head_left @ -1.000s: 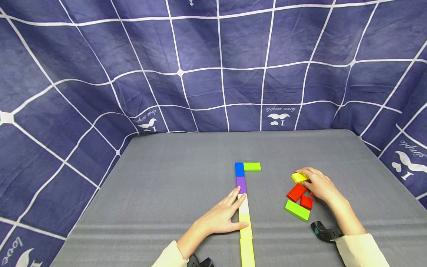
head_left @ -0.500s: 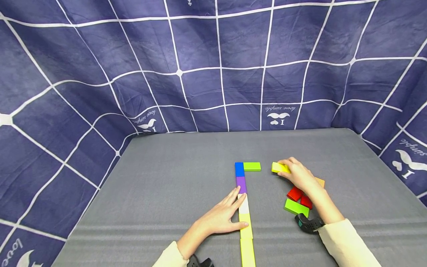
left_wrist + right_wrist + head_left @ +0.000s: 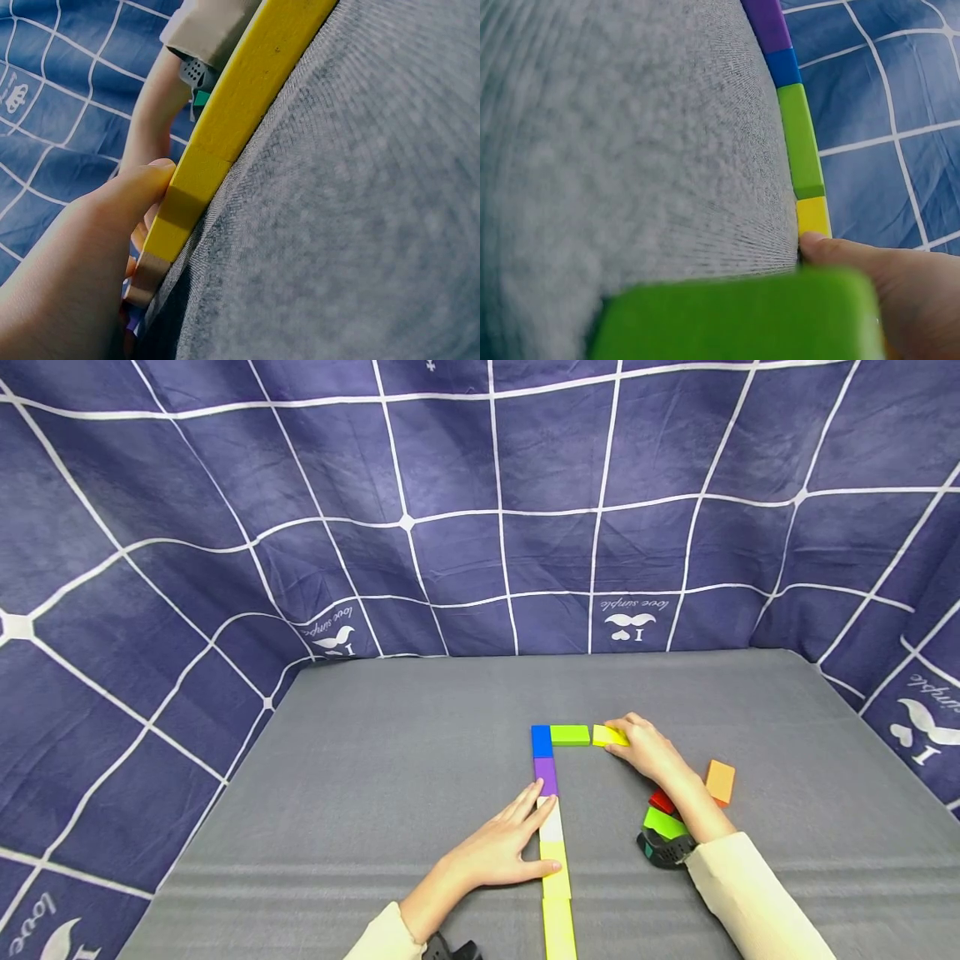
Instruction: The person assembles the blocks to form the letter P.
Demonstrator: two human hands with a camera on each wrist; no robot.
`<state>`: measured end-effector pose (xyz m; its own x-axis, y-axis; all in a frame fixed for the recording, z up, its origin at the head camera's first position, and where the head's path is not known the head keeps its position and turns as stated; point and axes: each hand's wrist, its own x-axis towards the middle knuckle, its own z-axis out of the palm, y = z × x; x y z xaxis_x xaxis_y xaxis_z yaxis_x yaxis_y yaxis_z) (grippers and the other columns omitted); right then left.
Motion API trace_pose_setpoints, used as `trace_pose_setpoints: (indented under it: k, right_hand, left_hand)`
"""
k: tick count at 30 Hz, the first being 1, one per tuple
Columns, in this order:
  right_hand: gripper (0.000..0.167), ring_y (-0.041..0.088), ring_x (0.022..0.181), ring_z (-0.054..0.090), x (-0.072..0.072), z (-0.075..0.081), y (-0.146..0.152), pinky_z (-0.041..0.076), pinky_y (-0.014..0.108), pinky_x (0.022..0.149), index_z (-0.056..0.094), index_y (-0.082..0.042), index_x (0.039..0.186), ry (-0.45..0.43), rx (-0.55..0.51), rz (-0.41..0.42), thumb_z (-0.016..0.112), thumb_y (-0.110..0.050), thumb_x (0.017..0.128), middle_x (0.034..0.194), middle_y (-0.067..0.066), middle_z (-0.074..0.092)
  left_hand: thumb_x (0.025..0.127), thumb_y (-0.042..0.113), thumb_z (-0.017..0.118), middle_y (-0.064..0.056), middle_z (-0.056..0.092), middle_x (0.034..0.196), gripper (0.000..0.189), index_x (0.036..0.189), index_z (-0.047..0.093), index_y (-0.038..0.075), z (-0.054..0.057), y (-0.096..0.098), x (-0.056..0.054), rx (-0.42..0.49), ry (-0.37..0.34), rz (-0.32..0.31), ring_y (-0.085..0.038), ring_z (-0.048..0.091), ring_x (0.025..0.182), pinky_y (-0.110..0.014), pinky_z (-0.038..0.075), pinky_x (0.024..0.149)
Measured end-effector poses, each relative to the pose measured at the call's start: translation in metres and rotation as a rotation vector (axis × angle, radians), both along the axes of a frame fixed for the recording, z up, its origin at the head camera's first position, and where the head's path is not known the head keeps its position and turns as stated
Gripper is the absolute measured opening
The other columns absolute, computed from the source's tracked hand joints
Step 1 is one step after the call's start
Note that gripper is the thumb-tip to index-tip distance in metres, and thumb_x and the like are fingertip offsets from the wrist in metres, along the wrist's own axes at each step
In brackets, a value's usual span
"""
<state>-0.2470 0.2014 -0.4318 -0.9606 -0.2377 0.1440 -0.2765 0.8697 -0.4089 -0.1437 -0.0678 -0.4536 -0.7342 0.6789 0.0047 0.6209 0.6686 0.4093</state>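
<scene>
My right hand pinches a yellow block by its right end, low at the table. The block lies in line with a flat green block, a thin gap showing between them in the head view. That green block adjoins a blue block, which tops a row running toward me: purple block, white block, then yellow blocks. My left hand rests on this row with fingers extended, fingertips at the purple and white blocks. Its thumb touches a yellow block in the left wrist view.
Right of the row, partly under my right forearm, lie an orange block, a red block and a green block. A grey cloth covers the table. Behind it hangs a blue curtain with white lines.
My right hand has carried the yellow block leftward from the loose pile to beside the green block. The orange block has come into view. My left hand stays on the row.
</scene>
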Motion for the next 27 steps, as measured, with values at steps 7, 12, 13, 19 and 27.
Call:
trace_pose_setpoints:
  k: [7,12,13,19,27]
  right_hand:
    - [0.037,0.03,0.09,0.054,0.001,0.0,-0.002,0.045,0.047,0.071,0.059,-0.004,0.115,-0.016,0.003,-0.019,0.065,-0.019,0.082,0.103,0.016,0.057]
    - [0.039,0.033,0.097,0.054,0.006,-0.002,-0.005,0.045,0.052,0.073,0.058,-0.006,0.117,-0.047,0.016,-0.055,0.064,-0.025,0.084,0.109,0.017,0.056]
    - [0.039,0.033,0.098,0.054,0.006,-0.002,-0.005,0.045,0.053,0.074,0.058,-0.006,0.117,-0.047,0.019,-0.061,0.063,-0.026,0.084,0.109,0.017,0.056]
    - [0.04,0.033,0.097,0.053,0.007,-0.002,-0.005,0.045,0.053,0.073,0.057,-0.006,0.118,-0.04,0.034,-0.081,0.063,-0.026,0.084,0.11,0.017,0.056]
    - [0.05,0.039,0.115,0.048,0.012,0.009,0.001,0.041,0.061,0.082,0.048,-0.008,0.129,-0.102,0.019,-0.042,0.059,-0.03,0.087,0.124,0.02,0.051]
  left_hand:
    - [0.084,0.059,0.047,-0.005,0.006,0.155,0.08,0.147,0.015,0.021,0.0,0.0,-0.001,0.0,0.015,-0.003,-0.018,0.012,0.142,-0.042,0.029,0.108]
    - [0.085,0.059,0.046,-0.005,0.007,0.155,0.079,0.147,0.015,0.02,0.0,0.0,0.0,0.003,0.018,-0.004,-0.018,0.013,0.142,-0.042,0.03,0.108]
    - [0.085,0.059,0.046,-0.005,0.007,0.155,0.079,0.147,0.016,0.02,0.0,0.0,0.0,0.003,0.019,-0.004,-0.018,0.013,0.142,-0.042,0.03,0.108]
    - [0.085,0.059,0.045,-0.004,0.006,0.155,0.079,0.147,0.016,0.02,0.0,0.0,0.0,0.001,0.015,-0.002,-0.018,0.012,0.142,-0.042,0.03,0.108]
    - [0.084,0.059,0.047,-0.004,0.005,0.155,0.079,0.147,0.016,0.021,0.0,0.0,0.0,-0.005,0.002,0.007,-0.017,0.011,0.142,-0.041,0.029,0.109]
